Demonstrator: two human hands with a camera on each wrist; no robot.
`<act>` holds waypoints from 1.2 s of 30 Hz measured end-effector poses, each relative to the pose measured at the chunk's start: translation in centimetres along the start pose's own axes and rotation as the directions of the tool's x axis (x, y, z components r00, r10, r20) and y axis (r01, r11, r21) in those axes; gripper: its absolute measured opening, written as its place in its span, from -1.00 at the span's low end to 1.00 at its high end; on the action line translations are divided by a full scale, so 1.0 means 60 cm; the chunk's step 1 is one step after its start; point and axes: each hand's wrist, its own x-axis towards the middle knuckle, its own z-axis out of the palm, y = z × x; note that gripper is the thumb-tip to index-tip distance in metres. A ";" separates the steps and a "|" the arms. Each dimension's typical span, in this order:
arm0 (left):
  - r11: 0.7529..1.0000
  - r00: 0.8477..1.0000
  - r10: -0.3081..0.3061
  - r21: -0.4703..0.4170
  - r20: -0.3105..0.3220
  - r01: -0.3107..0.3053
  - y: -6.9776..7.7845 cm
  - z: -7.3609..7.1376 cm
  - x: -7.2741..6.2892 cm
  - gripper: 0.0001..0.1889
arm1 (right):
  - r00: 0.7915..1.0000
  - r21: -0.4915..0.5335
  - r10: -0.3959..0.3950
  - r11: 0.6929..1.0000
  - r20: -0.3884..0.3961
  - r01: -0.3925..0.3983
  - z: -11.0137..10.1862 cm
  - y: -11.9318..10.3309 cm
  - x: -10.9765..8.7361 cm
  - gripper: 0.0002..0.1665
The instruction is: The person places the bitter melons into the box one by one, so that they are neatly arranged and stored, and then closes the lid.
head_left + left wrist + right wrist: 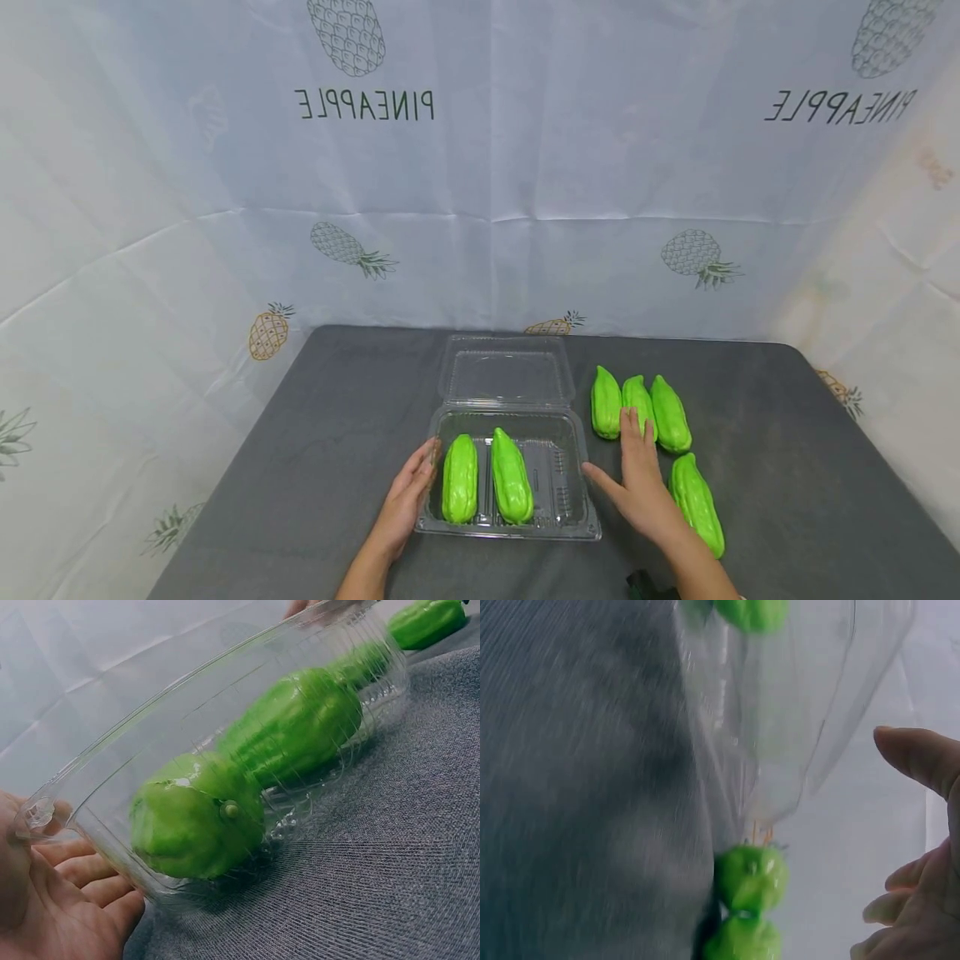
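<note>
In the head view my left hand (411, 492) is at the left wall of a clear plastic clamshell box (558, 531). Its fingers (94, 874) lie loosely along the outside of that wall, with a fingertip showing through the corner. Inside the box two light-green, ribbed peppers, one on the left (460, 479) and one in the middle (512, 479), lie side by side. My right hand (643, 492), fingers spread and holding nothing, hovers right of the box. Its fingertips overlap a pepper (637, 396) in the head view, and the thumb points at the box's right wall.
The box's lid (506, 371) is folded back flat behind it. Beside the overlapped pepper lie two others, one left (606, 404) and one right (671, 417). Another pepper (696, 504) lies nearer, by my right wrist. A pineapple-print cloth (495, 167) hangs behind the grey table (330, 425).
</note>
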 end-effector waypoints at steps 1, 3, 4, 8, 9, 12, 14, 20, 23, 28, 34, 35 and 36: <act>1.000 1.000 -0.006 0.004 -0.002 0.006 0.000 0.000 0.000 -0.41 | 1.000 -0.016 -0.003 1.000 -0.019 0.003 -0.003 0.004 -0.001 0.17; 1.000 1.000 -0.016 0.009 -0.003 0.016 0.000 -0.001 0.000 -0.41 | 0.998 -0.058 -0.008 0.998 -0.061 0.004 -0.011 0.014 -0.002 0.17; 1.000 1.000 -0.018 0.011 -0.001 0.018 0.000 -0.001 0.000 -0.41 | 0.997 -0.073 -0.003 0.997 -0.074 -0.002 -0.016 0.018 -0.003 0.17; 1.000 1.000 -0.011 0.001 0.007 0.011 0.000 -0.001 0.000 -0.41 | 0.993 -0.122 0.045 0.991 -0.107 -0.058 -0.037 0.038 -0.006 0.18; 1.000 1.000 -0.009 -0.004 0.009 0.010 0.000 -0.001 0.000 -0.41 | 0.992 -0.128 0.060 0.989 -0.110 -0.074 -0.042 0.043 -0.007 0.18; 1.000 1.000 -0.005 -0.010 0.012 0.006 0.001 -0.001 -0.001 -0.41 | 0.988 -0.157 0.102 0.980 -0.116 -0.120 -0.056 0.058 -0.009 0.17; 1.000 1.000 -0.008 -0.002 0.007 0.008 0.002 0.000 -0.002 -0.41 | 0.985 -0.165 0.122 0.976 -0.119 -0.140 -0.064 0.066 -0.011 0.16; 1.000 1.000 -0.014 0.026 -0.015 0.014 0.004 0.001 -0.003 -0.42 | 0.971 -0.192 0.234 0.952 -0.055 -0.240 -0.083 0.093 -0.018 0.19; 1.000 1.000 -0.015 0.026 -0.020 0.015 0.005 0.001 -0.002 -0.42 | 0.943 -0.200 0.332 0.925 0.014 -0.322 -0.088 0.106 -0.019 0.25; 1.000 1.000 -0.020 0.022 -0.022 0.021 0.005 -0.001 -0.002 -0.42 | 0.907 -0.251 0.414 0.888 0.077 -0.384 -0.089 0.126 -0.018 0.25; 0.999 1.000 -0.022 0.030 -0.023 0.022 0.004 0.000 -0.003 -0.40 | 0.899 -0.185 0.415 0.903 0.140 -0.388 -0.077 0.134 -0.019 0.15; 0.999 1.000 -0.019 0.028 -0.023 0.020 0.004 0.001 -0.003 -0.40 | 0.903 -0.175 0.405 0.909 0.147 -0.379 -0.075 0.134 -0.020 0.14; 0.999 1.000 -0.016 0.029 -0.023 0.017 0.004 0.001 -0.002 -0.40 | 0.908 -0.165 0.390 0.916 0.153 -0.366 -0.073 0.133 -0.022 0.12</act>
